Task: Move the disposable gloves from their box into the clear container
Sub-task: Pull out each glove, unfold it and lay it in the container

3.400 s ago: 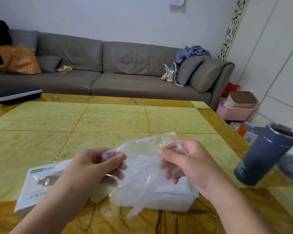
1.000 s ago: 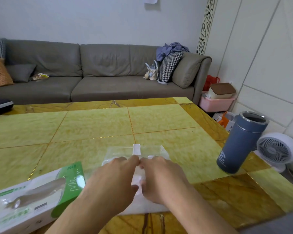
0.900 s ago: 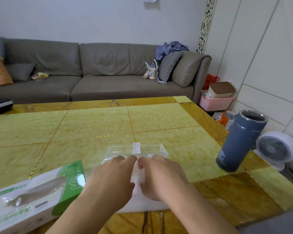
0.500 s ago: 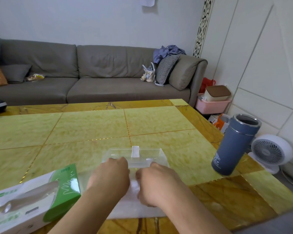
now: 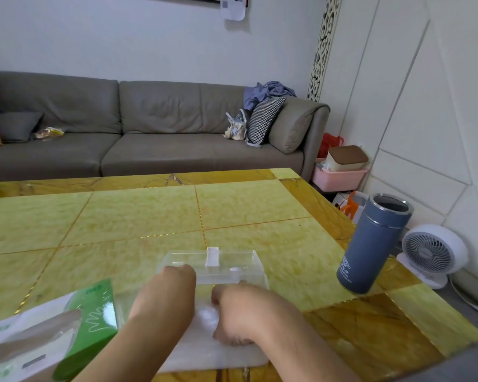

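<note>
Since a moment ago, drawn back toward the body and curled: left hand (image 5: 168, 292) and right hand (image 5: 233, 307), both now with knuckles up and fingers bent down onto the whitish stack of gloves (image 5: 204, 351) inside the clear container (image 5: 249, 260). Earlier held up in the air between both hands, now lying low in the container, flattened. Hard to say if fingers pinch the gloves or only press on them, because the fingertips are hidden under the knuckles. Probably the step of pushing the stack down, so almost finished for this portion. Green and white glove box (image 5: 47, 326) lying on its side just beside the left forearm, on the yellow table (image 5: 138, 216). Blue tumbler (image 5: 373, 244) standing well apart to the right, near the table edge
</note>
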The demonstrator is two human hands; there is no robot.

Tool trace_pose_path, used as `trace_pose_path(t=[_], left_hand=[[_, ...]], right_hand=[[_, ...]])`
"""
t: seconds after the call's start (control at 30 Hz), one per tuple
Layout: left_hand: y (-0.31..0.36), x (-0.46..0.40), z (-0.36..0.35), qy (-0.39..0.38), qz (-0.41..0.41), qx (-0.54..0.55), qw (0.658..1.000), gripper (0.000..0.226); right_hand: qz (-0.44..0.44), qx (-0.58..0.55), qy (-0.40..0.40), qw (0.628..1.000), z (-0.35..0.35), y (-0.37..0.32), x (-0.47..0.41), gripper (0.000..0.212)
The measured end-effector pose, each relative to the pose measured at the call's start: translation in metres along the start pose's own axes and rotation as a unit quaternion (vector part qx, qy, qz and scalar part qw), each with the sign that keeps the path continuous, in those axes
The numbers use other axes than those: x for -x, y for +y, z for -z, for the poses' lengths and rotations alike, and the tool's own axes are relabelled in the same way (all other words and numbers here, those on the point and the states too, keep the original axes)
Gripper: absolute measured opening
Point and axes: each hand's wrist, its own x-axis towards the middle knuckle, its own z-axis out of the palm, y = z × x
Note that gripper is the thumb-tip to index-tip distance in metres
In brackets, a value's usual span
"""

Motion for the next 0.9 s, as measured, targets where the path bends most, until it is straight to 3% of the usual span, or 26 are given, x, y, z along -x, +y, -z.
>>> trace_pose_path(t=[0.1, 0.23, 0.33, 0.4, 0.53, 0.6, 0.67, 0.73, 0.8, 0.9], left_hand=[[-0.011, 0.01, 0.006, 0.04, -0.031, 0.039, 0.998, 0.002], [-0.029, 0.037, 0.016, 0.182, -0.126, 0.124, 0.967, 0.015], [-0.043, 0.063, 0.02, 0.219, -0.191, 0.138, 0.947, 0.017], [-0.054, 0.071, 0.013, 0.228, -0.169, 0.153, 0.947, 0.017], [-0.101, 0.076, 0.01, 0.234, 0.019, 0.202, 0.951, 0.016], [-0.127, 0.077, 0.014, 0.202, 0.113, 0.192, 0.954, 0.01], [-0.148, 0.079, 0.018, 0.126, 0.154, 0.152, 0.968, 0.02], [-0.159, 0.079, 0.013, 0.022, 0.112, 0.088, 0.99, 0.032], [-0.161, 0.082, 0.007, -0.056, 0.063, 0.066, 0.994, 0.026], [-0.159, 0.083, 0.003, -0.102, 0.014, 0.044, 0.994, 0.013]], right_hand=[[0.004, 0.002, 0.026, 1.0, -0.002, -0.001, 0.003, 0.04], [0.012, 0.05, 0.065, 0.997, 0.002, -0.006, 0.011, 0.031], [0.023, 0.075, 0.141, 0.987, 0.004, -0.016, 0.023, 0.027], [0.033, 0.076, 0.203, 0.976, 0.006, -0.021, 0.032, 0.023], [0.109, 0.043, 0.303, 0.946, -0.001, -0.045, 0.036, 0.033], [0.181, 0.042, 0.309, 0.933, -0.012, -0.059, 0.036, 0.039], [0.251, 0.066, 0.277, 0.925, -0.023, -0.076, 0.034, 0.044], [0.298, 0.1, 0.236, 0.92, -0.037, -0.091, 0.026, 0.054], [0.322, 0.137, 0.211, 0.913, -0.053, -0.105, 0.017, 0.064], [0.334, 0.18, 0.205, 0.902, -0.073, -0.117, 0.001, 0.071]])
